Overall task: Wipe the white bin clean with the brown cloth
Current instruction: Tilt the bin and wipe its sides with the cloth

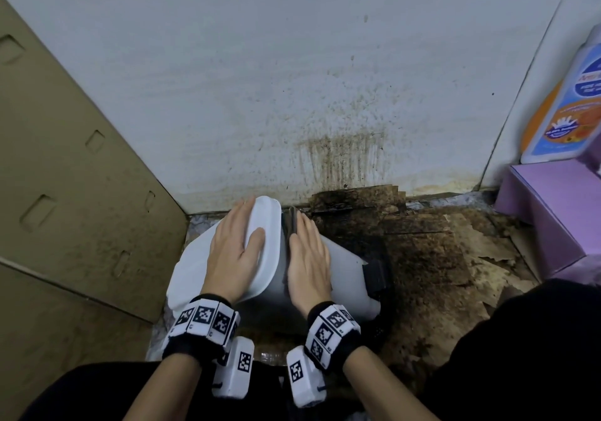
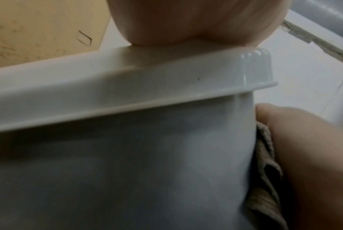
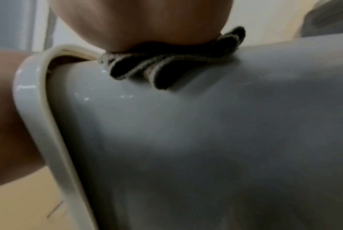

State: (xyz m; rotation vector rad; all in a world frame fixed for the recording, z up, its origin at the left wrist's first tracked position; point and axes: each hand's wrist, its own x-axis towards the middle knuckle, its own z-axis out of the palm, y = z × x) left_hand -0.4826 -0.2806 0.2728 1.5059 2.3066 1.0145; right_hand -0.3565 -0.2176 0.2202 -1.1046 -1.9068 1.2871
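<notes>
White plastic sits under both my palms: the white bin (image 1: 338, 268) lies tipped on its side on the stained floor (image 1: 432, 258) by the wall, my left hand (image 1: 232, 251) spread flat with straight fingers on its lid end, and my right hand (image 1: 309, 255) just beside it, pressing the folded brown cloth (image 3: 166, 73) flat against the bin's side. Because the glossy side is curved and I am only pressing, not gripping, I judge the cloth could bunch or slide out from under my palm. The bin could also roll toward the grime if my left hand eases off.
</notes>
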